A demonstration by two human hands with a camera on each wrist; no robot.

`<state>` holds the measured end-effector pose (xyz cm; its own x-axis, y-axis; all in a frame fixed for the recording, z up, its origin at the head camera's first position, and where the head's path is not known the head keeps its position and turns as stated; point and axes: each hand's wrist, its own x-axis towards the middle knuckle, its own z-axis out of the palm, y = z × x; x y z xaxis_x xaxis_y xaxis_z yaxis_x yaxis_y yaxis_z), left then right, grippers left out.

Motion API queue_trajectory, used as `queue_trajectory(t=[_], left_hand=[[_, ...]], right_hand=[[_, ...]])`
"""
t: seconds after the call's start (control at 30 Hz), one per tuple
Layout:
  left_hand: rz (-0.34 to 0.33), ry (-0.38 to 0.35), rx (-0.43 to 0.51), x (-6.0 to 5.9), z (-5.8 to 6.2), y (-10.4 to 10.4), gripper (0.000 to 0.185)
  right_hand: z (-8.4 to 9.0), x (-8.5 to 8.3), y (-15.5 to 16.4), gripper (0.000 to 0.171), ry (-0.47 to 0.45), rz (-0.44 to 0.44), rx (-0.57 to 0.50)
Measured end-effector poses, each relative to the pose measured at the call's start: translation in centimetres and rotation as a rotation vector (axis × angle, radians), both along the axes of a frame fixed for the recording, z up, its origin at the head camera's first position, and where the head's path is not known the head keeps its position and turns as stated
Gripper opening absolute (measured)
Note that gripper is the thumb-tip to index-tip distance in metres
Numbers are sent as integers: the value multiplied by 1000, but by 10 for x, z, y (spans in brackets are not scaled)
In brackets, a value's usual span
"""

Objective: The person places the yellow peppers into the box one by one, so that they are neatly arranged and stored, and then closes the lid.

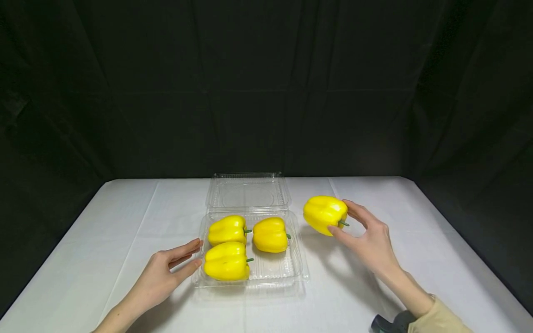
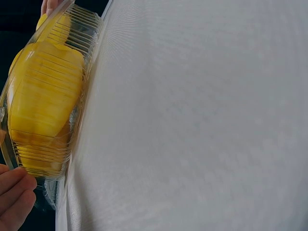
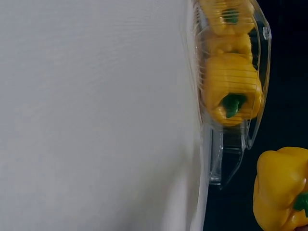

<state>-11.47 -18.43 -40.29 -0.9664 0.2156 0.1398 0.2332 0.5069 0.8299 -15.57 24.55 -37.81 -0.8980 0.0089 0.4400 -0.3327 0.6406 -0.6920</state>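
A clear plastic clamshell box [image 1: 297, 263] lies with its lid [image 1: 247, 192] flat behind it on the white table. Three yellow bell peppers lie in it: back left [image 1: 226, 229], back right [image 1: 269, 235], front left [image 1: 226, 262]. My left hand [image 1: 175, 263] rests with straight fingers against the box's left wall [image 2: 53, 96], fingertips [image 2: 17, 185] touching the plastic. My right hand [image 1: 354, 226] holds a fourth yellow pepper [image 1: 324, 213] just right of the box, above the table, thumb and fingers curled round its stem end. That pepper [image 3: 281, 190] shows in the right wrist view beside the box [image 3: 231, 149].
The white tablecloth [image 1: 125, 222] covers the whole table, with black curtains behind and at both sides. A dark wrist-mounted device [image 1: 391, 323] shows at the bottom right by my sleeve [image 1: 441, 319].
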Motion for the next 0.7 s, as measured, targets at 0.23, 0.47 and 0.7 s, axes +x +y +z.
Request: queue_trajectory(t=[0.23, 0.47, 0.7], left_hand=[[0, -1, 2, 0, 0, 0, 51], [1, 1, 4, 0, 0, 0, 51], [5, -8, 5, 1, 1, 0, 51]], right_hand=[[-2, -3, -6, 64, 6, 11, -3], [-1, -2, -11, 64, 9, 24, -1], [0, 2, -15, 67, -25, 51, -17]])
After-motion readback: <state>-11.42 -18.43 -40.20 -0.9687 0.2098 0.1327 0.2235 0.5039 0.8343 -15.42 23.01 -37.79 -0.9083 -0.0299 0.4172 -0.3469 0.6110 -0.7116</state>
